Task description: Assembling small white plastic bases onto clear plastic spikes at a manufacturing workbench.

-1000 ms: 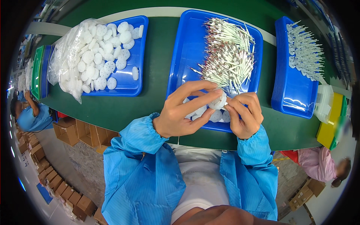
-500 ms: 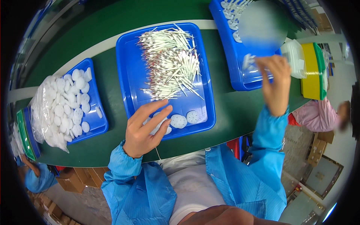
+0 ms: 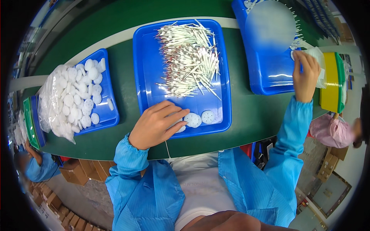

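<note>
In the middle blue tray (image 3: 144,77) lies a heap of thin white sticks (image 3: 189,57), some with dark reddish ends. Several white round discs with small holes sit along its near edge, among them one disc (image 3: 208,117) at the right. My left hand (image 3: 156,123) reaches over the near left corner, fingers apart, its fingertips beside another disc (image 3: 193,120); part of the discs is hidden under it. My right hand (image 3: 306,73) is over the near right side of the right blue tray (image 3: 266,77), fingers closed around a small white disc piece (image 3: 293,55).
At left, a blue tray (image 3: 111,115) holds many white discs (image 3: 75,92) and a clear plastic bag (image 3: 50,104). White pieces with sticks (image 3: 298,34) show behind a blurred round patch. A yellow-green box (image 3: 331,81) stands far right. People sit at both sides.
My right hand has moved right and its white piece now sits by the right tray's edge. My left hand has shifted slightly along the discs. The whole view has shifted, too.
</note>
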`<action>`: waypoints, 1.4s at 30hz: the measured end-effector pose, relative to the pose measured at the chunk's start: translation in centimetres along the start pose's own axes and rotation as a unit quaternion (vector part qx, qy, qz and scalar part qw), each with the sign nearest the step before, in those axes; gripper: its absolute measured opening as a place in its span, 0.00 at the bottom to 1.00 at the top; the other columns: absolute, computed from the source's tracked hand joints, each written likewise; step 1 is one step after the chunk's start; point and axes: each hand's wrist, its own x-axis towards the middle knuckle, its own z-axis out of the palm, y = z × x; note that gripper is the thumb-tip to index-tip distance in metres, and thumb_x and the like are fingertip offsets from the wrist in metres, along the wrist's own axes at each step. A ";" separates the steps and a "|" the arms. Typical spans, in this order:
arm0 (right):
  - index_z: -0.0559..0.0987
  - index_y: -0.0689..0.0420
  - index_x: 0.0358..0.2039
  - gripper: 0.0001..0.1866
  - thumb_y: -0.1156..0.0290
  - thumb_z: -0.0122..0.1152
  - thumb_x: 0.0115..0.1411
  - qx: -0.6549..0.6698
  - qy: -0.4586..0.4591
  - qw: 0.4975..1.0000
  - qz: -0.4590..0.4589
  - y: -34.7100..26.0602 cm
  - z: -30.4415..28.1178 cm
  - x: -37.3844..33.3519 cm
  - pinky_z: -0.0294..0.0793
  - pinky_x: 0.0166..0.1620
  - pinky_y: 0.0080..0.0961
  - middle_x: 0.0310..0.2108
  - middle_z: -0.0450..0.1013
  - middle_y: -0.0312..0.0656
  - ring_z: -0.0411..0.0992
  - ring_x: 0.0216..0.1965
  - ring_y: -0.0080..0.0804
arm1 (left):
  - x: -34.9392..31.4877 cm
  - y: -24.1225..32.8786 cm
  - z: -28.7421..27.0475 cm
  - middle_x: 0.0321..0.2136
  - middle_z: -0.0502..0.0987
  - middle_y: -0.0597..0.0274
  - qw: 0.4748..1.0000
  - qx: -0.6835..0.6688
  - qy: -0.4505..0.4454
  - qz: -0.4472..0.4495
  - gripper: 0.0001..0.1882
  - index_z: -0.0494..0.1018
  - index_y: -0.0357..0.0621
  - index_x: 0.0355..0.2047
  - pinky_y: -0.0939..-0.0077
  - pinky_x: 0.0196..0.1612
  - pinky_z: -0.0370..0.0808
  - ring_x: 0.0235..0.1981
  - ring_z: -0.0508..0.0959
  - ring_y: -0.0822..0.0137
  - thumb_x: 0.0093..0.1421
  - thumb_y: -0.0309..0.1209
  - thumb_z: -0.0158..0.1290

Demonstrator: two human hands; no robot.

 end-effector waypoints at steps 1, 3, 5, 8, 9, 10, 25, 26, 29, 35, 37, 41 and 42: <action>0.84 0.56 0.37 0.07 0.79 0.66 0.58 0.086 -0.022 0.996 0.008 -2.9 0.3 -0.3 0.69 0.52 0.40 0.40 0.81 0.40 0.76 0.45 0.44 | -0.5 0.2 0.1 0.38 0.83 0.57 1.000 0.002 -0.005 -0.012 0.17 0.83 0.42 0.47 0.63 0.44 0.81 0.40 0.82 0.55 0.57 0.33 0.68; 0.84 0.57 0.35 0.06 0.78 0.68 0.56 0.208 -0.080 0.973 -0.053 -9.5 -0.2 -1.1 0.70 0.49 0.40 0.38 0.80 0.41 0.76 0.43 0.44 | -0.3 0.2 -0.1 0.38 0.83 0.57 1.000 -0.006 0.005 -0.027 0.18 0.83 0.42 0.46 0.63 0.44 0.81 0.40 0.82 0.55 0.56 0.33 0.68; 0.83 0.59 0.34 0.07 0.75 0.71 0.54 0.294 -0.117 0.944 -0.091 -14.6 0.4 -2.4 0.68 0.44 0.41 0.36 0.78 0.42 0.74 0.39 0.44 | -0.4 0.1 -0.3 0.37 0.82 0.57 0.999 -0.014 0.016 -0.037 0.18 0.83 0.41 0.46 0.62 0.44 0.80 0.40 0.81 0.55 0.56 0.34 0.69; 0.82 0.60 0.35 0.10 0.75 0.72 0.51 0.368 -0.124 0.909 -0.150 -19.7 1.6 -3.5 0.69 0.41 0.37 0.35 0.75 0.41 0.74 0.38 0.42 | -0.9 -0.4 -0.6 0.36 0.82 0.56 0.999 0.008 0.007 -0.043 0.18 0.84 0.41 0.44 0.62 0.43 0.79 0.39 0.81 0.55 0.55 0.35 0.69; 0.82 0.60 0.38 0.11 0.76 0.68 0.52 0.369 -0.134 0.905 -0.166 -20.8 1.9 -3.5 0.70 0.42 0.36 0.37 0.74 0.42 0.73 0.40 0.41 | -0.8 -0.5 -0.9 0.36 0.82 0.56 0.999 0.017 0.011 -0.036 0.18 0.84 0.41 0.44 0.62 0.43 0.78 0.39 0.81 0.55 0.55 0.36 0.69; 0.81 0.61 0.39 0.12 0.77 0.65 0.52 0.362 -0.136 0.904 -0.180 -21.6 2.3 -3.5 0.70 0.43 0.36 0.38 0.73 0.42 0.72 0.41 0.41 | -0.9 -0.5 -1.2 0.36 0.82 0.56 0.999 0.027 0.015 -0.030 0.18 0.84 0.41 0.43 0.62 0.42 0.77 0.38 0.81 0.55 0.54 0.36 0.70; 0.82 0.58 0.33 0.09 0.77 0.73 0.51 0.436 -0.165 0.879 -0.104 -22.6 4.0 -3.2 0.69 0.47 0.35 0.36 0.79 0.39 0.75 0.43 0.39 | -1.6 -0.4 -2.2 0.37 0.82 0.57 0.994 -0.081 0.008 -0.076 0.12 0.84 0.42 0.40 0.64 0.43 0.77 0.39 0.81 0.55 0.55 0.27 0.69; 0.82 0.58 0.33 0.09 0.77 0.73 0.51 0.438 -0.163 0.878 -0.104 -22.5 4.0 -3.1 0.69 0.47 0.35 0.36 0.79 0.39 0.75 0.43 0.39 | -1.7 -0.3 -2.2 0.37 0.82 0.56 0.986 -0.125 0.018 -0.106 0.13 0.84 0.41 0.42 0.65 0.41 0.78 0.38 0.81 0.57 0.56 0.26 0.68; 0.84 0.59 0.33 0.08 0.76 0.74 0.52 0.487 -0.145 0.857 -0.089 -22.1 3.7 -2.7 0.72 0.46 0.35 0.33 0.81 0.41 0.77 0.39 0.41 | -1.3 0.1 -2.5 0.37 0.82 0.56 0.964 -0.201 0.053 -0.169 0.14 0.83 0.39 0.45 0.69 0.39 0.79 0.38 0.82 0.63 0.58 0.24 0.67; 0.85 0.63 0.41 0.11 0.79 0.72 0.57 0.558 -0.161 0.814 0.001 -22.2 0.8 -2.9 0.76 0.31 0.34 0.28 0.79 0.47 0.78 0.27 0.44 | -0.6 0.3 0.1 0.44 0.80 0.56 0.878 -0.389 0.162 -0.227 0.14 0.81 0.36 0.49 0.79 0.40 0.81 0.42 0.82 0.70 0.63 0.21 0.62; 0.85 0.63 0.42 0.11 0.78 0.72 0.57 0.556 -0.149 0.817 -0.011 -22.7 0.7 -3.3 0.74 0.28 0.33 0.26 0.78 0.48 0.77 0.25 0.43 | -0.6 0.3 0.9 0.43 0.81 0.57 0.812 -0.481 0.198 -0.265 0.14 0.81 0.36 0.50 0.79 0.41 0.81 0.43 0.82 0.69 0.64 0.22 0.62; 0.85 0.61 0.43 0.13 0.76 0.72 0.57 0.501 -0.131 0.855 -0.034 -23.2 1.2 -4.2 0.73 0.25 0.36 0.23 0.73 0.45 0.74 0.22 0.41 | -0.4 0.1 1.3 0.45 0.81 0.56 0.839 -0.423 0.226 -0.257 0.15 0.81 0.35 0.51 0.78 0.42 0.81 0.45 0.83 0.67 0.64 0.23 0.62; 0.85 0.61 0.43 0.13 0.76 0.73 0.57 0.489 -0.119 0.863 -0.042 -23.4 1.3 -4.3 0.73 0.25 0.36 0.22 0.72 0.45 0.73 0.22 0.41 | -0.6 -0.1 1.1 0.48 0.81 0.53 0.864 -0.380 0.219 -0.247 0.16 0.79 0.32 0.53 0.76 0.46 0.82 0.46 0.84 0.66 0.64 0.21 0.62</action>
